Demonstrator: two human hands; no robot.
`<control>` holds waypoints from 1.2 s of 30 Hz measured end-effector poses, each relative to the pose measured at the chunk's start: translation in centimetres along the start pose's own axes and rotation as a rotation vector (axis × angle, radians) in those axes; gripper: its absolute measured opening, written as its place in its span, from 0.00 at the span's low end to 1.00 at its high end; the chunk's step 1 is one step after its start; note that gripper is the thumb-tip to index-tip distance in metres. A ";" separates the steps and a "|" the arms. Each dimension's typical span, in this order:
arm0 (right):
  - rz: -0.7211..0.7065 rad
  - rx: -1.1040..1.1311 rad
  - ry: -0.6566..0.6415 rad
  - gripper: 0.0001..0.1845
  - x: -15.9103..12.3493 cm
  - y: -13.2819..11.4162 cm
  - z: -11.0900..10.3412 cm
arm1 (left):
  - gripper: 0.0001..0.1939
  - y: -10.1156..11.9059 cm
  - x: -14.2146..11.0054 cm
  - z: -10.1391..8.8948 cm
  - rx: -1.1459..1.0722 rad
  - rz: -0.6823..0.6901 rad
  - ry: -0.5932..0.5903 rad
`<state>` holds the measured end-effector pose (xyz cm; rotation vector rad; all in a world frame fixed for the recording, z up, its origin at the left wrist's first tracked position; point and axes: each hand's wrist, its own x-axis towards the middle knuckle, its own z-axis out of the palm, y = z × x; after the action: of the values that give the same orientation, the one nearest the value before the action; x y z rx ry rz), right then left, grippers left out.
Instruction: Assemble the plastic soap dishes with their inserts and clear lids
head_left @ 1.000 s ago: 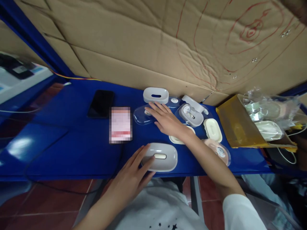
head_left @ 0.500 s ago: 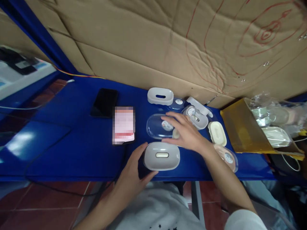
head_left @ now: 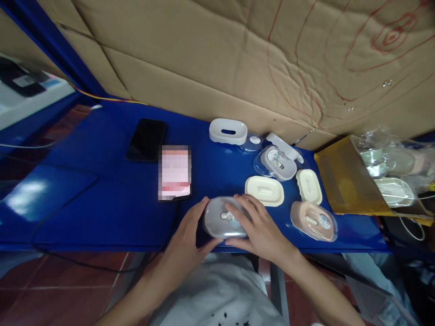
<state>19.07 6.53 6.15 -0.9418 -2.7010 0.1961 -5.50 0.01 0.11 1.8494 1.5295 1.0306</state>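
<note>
Left side of the bench (head_left: 102,199): black phone (head_left: 146,139) lying flat, lit phone (head_left: 175,172) right beside it, screen pixelated
Left hand (head_left: 186,235): holding the left end of a gray dish (head_left: 212,215), thumb at the near edge
Gray dish: near the bench's front edge, clear lid (head_left: 217,228) over it, can't tell if it's fully seated
Right hand (head_left: 263,233): gripping the lid's right end, fingers on top
Further right: cream dish (head_left: 264,190), then peach dish (head_left: 306,217)
Far right: cardboard box (head_left: 340,181), plastic-wrapped stuff (head_left: 394,192) inside
</note>
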 end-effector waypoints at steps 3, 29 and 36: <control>0.000 -0.030 0.008 0.44 0.0 -0.1 0.4 | 0.37 0.0 0.1 -0.1 0.077 0.072 -0.049; 0.403 -0.366 -0.071 0.24 -2.3 12.9 -6.5 | 0.18 3.3 2.2 2.5 0.614 0.696 -0.136; 0.347 -0.325 -0.134 0.15 -0.5 15.1 -7.8 | 0.11 2.2 2.1 2.1 0.413 0.578 -0.111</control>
<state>30.61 18.27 10.22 -1.5428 -2.7185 -0.1234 -2.37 1.65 1.14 2.6920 1.2284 0.8613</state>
